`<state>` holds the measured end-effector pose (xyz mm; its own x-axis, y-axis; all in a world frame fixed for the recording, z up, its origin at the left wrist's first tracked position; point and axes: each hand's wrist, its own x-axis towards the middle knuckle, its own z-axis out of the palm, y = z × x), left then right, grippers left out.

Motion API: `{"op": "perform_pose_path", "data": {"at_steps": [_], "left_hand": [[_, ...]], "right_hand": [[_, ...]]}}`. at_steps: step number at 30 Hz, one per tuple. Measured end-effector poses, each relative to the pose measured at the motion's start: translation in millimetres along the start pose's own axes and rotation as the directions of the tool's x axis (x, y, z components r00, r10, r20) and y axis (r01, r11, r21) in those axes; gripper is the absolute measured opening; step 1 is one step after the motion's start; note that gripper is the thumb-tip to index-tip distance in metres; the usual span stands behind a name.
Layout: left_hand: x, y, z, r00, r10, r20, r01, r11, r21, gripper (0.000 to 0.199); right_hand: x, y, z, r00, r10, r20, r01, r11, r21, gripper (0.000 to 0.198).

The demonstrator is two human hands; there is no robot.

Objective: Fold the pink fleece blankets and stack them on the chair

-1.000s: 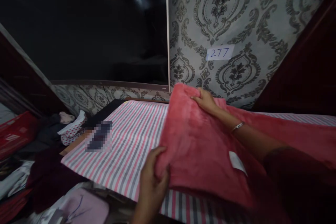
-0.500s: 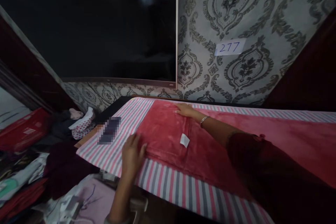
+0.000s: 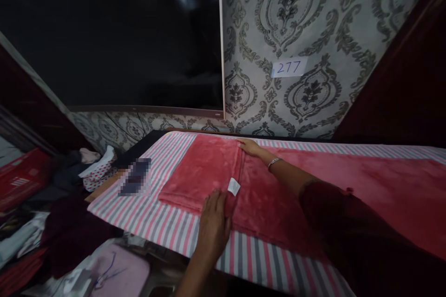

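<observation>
A red plush blanket (image 3: 202, 167) lies on a striped pink, grey and white cloth (image 3: 163, 222), its left part folded over into a rectangle. The rest stretches away flat to the right. A small white label (image 3: 233, 186) shows at the right edge of the folded part. My left hand (image 3: 213, 220) rests on the near edge of the fold, just below the label, fingers stretched out. At the far right corner of the fold, my right hand (image 3: 249, 147), with a bracelet on its wrist, lies with its fingers extended over the fabric; its fingertips are partly hard to make out.
A blurred-out dark object (image 3: 135, 177) lies on the striped cloth at left. Behind is a large black screen (image 3: 139, 46) and a patterned wall with a paper marked 277 (image 3: 289, 67). Piled clothes (image 3: 99, 174), a red box (image 3: 22, 178) and a pink stool (image 3: 120, 269) stand lower left.
My left hand has slid right along the near edge, from the fold's left side to below the label. My right hand stays at the far edge. The view has shifted slightly right.
</observation>
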<state>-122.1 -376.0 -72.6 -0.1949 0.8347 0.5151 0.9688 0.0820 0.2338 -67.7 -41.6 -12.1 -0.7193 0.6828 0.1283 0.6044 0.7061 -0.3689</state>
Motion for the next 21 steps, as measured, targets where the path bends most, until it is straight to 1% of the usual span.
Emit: {"op": "perform_pose_path", "data": {"at_steps": [4, 6, 8, 10, 12, 13, 15, 16, 17, 19, 21], "left_hand": [[-4, -7, 7, 0.992, 0.102, -0.075, -0.097, 0.994, 0.057, 0.030], [-6, -6, 9, 0.985, 0.119, -0.123, -0.111, 0.991, 0.072, 0.029], [-7, -4, 7, 0.979, 0.136, -0.152, -0.126, 0.989, 0.076, 0.028], [-4, -2, -2, 0.979, 0.147, -0.139, -0.142, 0.989, 0.042, 0.024], [3, -1, -16, 0.983, 0.140, -0.122, -0.146, 0.988, -0.046, 0.020], [9, -2, -23, 0.984, 0.126, -0.126, -0.138, 0.986, -0.089, 0.022], [23, -4, -32, 0.985, 0.089, -0.147, -0.106, 0.988, -0.115, 0.029], [31, -4, -32, 0.987, 0.068, -0.146, -0.082, 0.993, -0.090, 0.033], [37, -4, -30, 0.992, 0.046, -0.121, -0.052, 0.998, -0.046, 0.037], [46, -2, -18, 1.000, 0.007, -0.009, -0.007, 0.999, 0.054, 0.049], [46, 2, -3, 0.993, -0.026, 0.118, 0.010, 0.992, 0.128, 0.060]], "right_hand": [[-2, -8, 11, 0.991, 0.094, -0.092, -0.094, 0.996, 0.003, 0.043], [-5, -8, 14, 0.980, 0.143, -0.135, -0.144, 0.990, 0.002, 0.045], [-10, -9, 15, 0.972, 0.176, -0.153, -0.178, 0.984, 0.003, 0.045], [-13, -11, 13, 0.968, 0.196, -0.156, -0.198, 0.980, 0.003, 0.042], [-17, -17, 8, 0.962, 0.211, -0.174, -0.214, 0.977, 0.002, 0.042], [-19, -22, 6, 0.959, 0.210, -0.191, -0.214, 0.977, 0.000, 0.043], [-26, -34, 3, 0.963, 0.168, -0.212, -0.174, 0.985, -0.013, 0.050], [-31, -41, 3, 0.971, 0.124, -0.206, -0.131, 0.991, -0.023, 0.057], [-36, -46, 5, 0.981, 0.074, -0.182, -0.082, 0.996, -0.035, 0.064], [-50, -52, 12, 0.997, 0.011, -0.081, -0.015, 0.998, -0.053, 0.075], [-63, -50, 21, 1.000, 0.011, 0.019, -0.010, 0.998, -0.059, 0.076]]}}
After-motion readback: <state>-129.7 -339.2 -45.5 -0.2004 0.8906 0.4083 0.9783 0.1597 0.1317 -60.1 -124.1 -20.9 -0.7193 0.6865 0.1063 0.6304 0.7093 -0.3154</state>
